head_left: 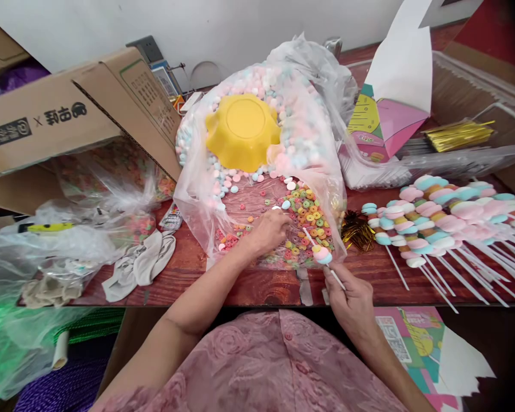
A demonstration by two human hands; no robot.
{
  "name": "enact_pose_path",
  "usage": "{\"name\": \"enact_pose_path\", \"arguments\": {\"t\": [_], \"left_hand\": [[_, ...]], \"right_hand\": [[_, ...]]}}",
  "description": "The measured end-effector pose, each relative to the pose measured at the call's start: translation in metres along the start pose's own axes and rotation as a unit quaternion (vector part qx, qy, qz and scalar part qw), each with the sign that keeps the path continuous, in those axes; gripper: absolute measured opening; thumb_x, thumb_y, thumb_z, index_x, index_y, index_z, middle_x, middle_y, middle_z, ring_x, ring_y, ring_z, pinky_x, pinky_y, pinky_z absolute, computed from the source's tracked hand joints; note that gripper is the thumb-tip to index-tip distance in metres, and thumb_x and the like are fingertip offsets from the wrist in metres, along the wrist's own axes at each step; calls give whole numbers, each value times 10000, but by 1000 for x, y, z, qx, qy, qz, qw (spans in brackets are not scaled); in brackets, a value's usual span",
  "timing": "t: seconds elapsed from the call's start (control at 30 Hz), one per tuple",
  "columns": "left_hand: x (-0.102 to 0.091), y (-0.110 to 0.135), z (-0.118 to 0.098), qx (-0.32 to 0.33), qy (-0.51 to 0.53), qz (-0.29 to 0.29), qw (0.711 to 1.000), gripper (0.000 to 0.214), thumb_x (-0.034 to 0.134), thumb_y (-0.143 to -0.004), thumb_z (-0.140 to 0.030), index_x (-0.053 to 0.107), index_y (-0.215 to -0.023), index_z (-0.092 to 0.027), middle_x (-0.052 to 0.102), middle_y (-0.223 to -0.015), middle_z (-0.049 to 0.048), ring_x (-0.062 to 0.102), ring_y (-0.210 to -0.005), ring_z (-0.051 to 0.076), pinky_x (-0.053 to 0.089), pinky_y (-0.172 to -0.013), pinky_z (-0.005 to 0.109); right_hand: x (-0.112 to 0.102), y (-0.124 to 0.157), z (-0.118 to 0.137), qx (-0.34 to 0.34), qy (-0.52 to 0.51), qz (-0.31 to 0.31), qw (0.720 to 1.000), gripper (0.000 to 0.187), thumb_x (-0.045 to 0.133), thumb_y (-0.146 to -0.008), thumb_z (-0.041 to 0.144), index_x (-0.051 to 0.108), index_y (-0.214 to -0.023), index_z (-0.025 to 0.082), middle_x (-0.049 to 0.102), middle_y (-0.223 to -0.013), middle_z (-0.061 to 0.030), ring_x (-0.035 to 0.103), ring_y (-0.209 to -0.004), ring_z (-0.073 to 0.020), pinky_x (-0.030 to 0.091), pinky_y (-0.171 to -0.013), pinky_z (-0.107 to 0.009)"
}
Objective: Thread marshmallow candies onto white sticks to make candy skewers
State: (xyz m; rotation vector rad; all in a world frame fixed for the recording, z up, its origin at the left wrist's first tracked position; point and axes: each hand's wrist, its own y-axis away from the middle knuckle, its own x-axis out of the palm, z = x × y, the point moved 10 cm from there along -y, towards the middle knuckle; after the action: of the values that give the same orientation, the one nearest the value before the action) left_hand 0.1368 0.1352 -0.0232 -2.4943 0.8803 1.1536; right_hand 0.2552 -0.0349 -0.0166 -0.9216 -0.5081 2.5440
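My left hand [269, 230] reaches into an open clear plastic bag [326, 189] and its curled fingers rest among the coloured ring candies [309, 214]; what they pinch is hidden. My right hand [347, 294] grips a thin white stick [335, 277] that carries a few pastel sweets [321, 253] near its upper end, tilted toward the bag. Deeper in the bag lie pink, white and blue marshmallow pieces [292, 114] around an upturned yellow bowl [242, 131].
A pile of finished candy skewers [446, 217] lies at the right on the red wooden table [249, 286]. A cardboard box [68, 120] and crumpled plastic bags [68, 229] crowd the left. A pink carton [386, 126], gold twist ties [457, 134] and a cloth [139, 263] also lie there.
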Motion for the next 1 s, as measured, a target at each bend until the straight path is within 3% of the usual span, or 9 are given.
{"name": "enact_pose_path", "arguments": {"t": [0.07,0.2,0.3,0.47,0.57,0.63,0.87,0.93,1.0], "left_hand": [[-4,9,9,-50,189,-20,980,158,625,-812,-159,764,-885,-137,686,-790,52,616,-747,168,507,-759,322],[-2,40,9,-111,500,-37,858,306,797,-698,-372,756,-886,-134,693,-693,29,590,-574,117,461,-552,243],[-5,56,5,-115,581,-74,802,301,857,-634,-347,760,-829,-140,712,-683,31,613,-566,107,476,-552,223],[-6,66,10,-111,628,-122,761,249,873,-615,-312,752,-756,-146,710,-650,16,618,-533,95,489,-545,208],[-2,67,15,-112,638,-131,751,256,877,-611,-319,744,-751,-150,707,-643,10,619,-524,98,496,-540,213],[-1,68,18,-106,626,-143,759,245,867,-624,-316,750,-768,-157,722,-685,14,624,-545,101,509,-553,222],[-20,75,28,-52,469,-215,855,127,829,-657,-243,751,-733,-177,739,-776,21,660,-745,132,540,-732,260],[-15,75,31,-56,473,-204,855,187,847,-632,-252,732,-755,-171,722,-757,11,651,-729,127,534,-706,252],[-3,76,31,-77,514,-180,835,281,870,-602,-256,709,-816,-169,704,-744,-5,642,-699,115,527,-673,235]], "right_hand": [[4,-1,5,-11,4,16,1000,210,494,-932,163,698,-975,138,615,-610,26,500,-431,-88,407,-485,-186],[12,-4,11,-29,19,41,999,236,453,-933,150,688,-954,143,664,-673,-6,596,-515,-113,435,-536,-193],[23,-6,14,-35,41,80,995,261,422,-938,156,662,-836,158,581,-594,13,560,-494,-115,406,-514,-200],[33,-2,14,-34,52,113,992,274,403,-931,144,661,-843,160,605,-630,-2,588,-532,-127,428,-545,-202],[28,0,14,-39,53,87,994,259,429,-936,144,688,-932,149,692,-723,-31,665,-606,-144,463,-593,-205],[26,0,15,-40,46,79,995,253,445,-945,149,697,-964,150,724,-775,-45,692,-640,-150,477,-608,-206],[20,2,18,-52,14,66,996,216,490,-960,155,703,-992,167,732,-786,-31,687,-629,-132,487,-590,-192],[16,5,16,-53,14,51,997,212,505,-955,149,707,-1015,173,741,-812,-35,691,-645,-135,499,-606,-194],[13,6,17,-49,10,36,998,207,518,-950,152,710,-1028,166,745,-824,-40,689,-641,-135,510,-619,-198]]}}
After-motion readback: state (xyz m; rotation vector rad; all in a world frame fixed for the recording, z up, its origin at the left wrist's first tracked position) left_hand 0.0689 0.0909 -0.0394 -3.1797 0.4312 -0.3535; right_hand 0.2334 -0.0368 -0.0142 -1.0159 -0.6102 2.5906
